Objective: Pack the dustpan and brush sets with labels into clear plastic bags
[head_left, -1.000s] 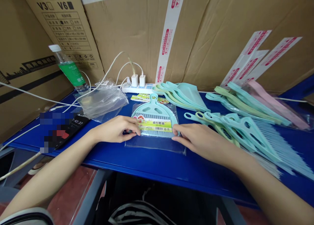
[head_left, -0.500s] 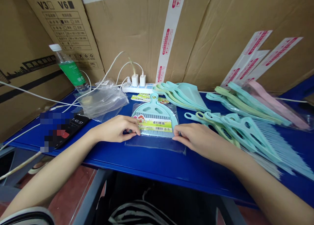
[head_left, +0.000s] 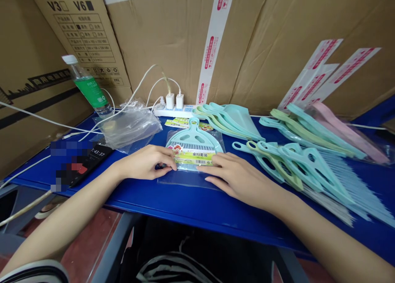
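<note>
A mint-green dustpan (head_left: pixel 194 128) with a brush (head_left: pixel 188 147) over it lies in a clear plastic bag (head_left: pixel 188 179) in front of me. Across the bristles sits a yellow-green label card (head_left: pixel 190 154), its right end partly covered by fingers. At the lower left side of the bag, my left hand (head_left: pixel 151 161) is closed, thumb and fingertips pinching its edge. My right hand (head_left: pixel 231 170) rests over the right part of the bag, fingers stretched out onto the card's lower edge and thumb apart.
Loose brushes (head_left: pixel 296 163) and dustpans (head_left: pixel 234 118) lie to the right, with bagged dustpans (head_left: pixel 324 126) behind. More label cards (head_left: pixel 177 122) lie beyond the bag. At left are empty plastic bags (head_left: pixel 129 124), a bottle (head_left: pixel 91 89), a phone (head_left: pixel 89 161) and a power strip (head_left: pixel 160 110).
My right hand has moved left from the bag's right edge onto the card, and its fingers have straightened. My left hand has stayed in place.
</note>
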Demonstrator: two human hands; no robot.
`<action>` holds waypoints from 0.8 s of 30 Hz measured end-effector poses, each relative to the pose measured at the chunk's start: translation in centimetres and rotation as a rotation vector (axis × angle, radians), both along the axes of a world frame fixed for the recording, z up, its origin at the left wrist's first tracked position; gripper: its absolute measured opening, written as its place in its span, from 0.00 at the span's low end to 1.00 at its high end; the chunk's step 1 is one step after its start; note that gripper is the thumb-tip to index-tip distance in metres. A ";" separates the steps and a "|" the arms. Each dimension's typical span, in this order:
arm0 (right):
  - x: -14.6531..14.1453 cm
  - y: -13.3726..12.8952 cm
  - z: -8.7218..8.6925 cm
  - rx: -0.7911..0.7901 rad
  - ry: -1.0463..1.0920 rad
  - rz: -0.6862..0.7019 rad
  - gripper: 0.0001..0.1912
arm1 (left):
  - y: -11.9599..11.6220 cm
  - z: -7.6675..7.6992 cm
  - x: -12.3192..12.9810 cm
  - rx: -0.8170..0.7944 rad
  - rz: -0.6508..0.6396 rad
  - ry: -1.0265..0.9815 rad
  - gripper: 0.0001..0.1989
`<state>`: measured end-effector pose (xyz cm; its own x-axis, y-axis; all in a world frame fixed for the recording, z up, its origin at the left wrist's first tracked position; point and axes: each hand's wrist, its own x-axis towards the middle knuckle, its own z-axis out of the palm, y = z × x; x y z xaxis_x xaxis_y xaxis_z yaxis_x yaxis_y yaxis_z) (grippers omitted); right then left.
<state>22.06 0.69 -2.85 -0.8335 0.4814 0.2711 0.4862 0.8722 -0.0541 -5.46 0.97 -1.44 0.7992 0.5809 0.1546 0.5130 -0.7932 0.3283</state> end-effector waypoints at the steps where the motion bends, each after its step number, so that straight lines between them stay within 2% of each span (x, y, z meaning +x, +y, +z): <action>1: -0.1 0.0 -0.1 -0.005 -0.012 0.005 0.13 | 0.0 0.0 0.0 0.006 -0.001 0.003 0.11; 11: -0.4 0.1 -0.4 -0.008 -0.081 0.021 0.18 | -0.4 0.3 0.6 0.081 -0.004 0.047 0.11; 16: -0.5 0.1 -0.5 0.005 -0.102 0.007 0.17 | -0.3 0.0 0.6 0.122 -0.031 0.112 0.17; 24: -0.1 0.1 0.0 -0.039 -0.089 0.041 0.18 | -0.1 -0.1 0.4 0.159 -0.060 0.142 0.19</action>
<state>21.99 0.78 -2.84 -0.8725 0.4555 0.1768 0.4548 0.8894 -0.0471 -5.01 0.90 -1.56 0.8517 0.5091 0.1244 0.4957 -0.8596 0.1242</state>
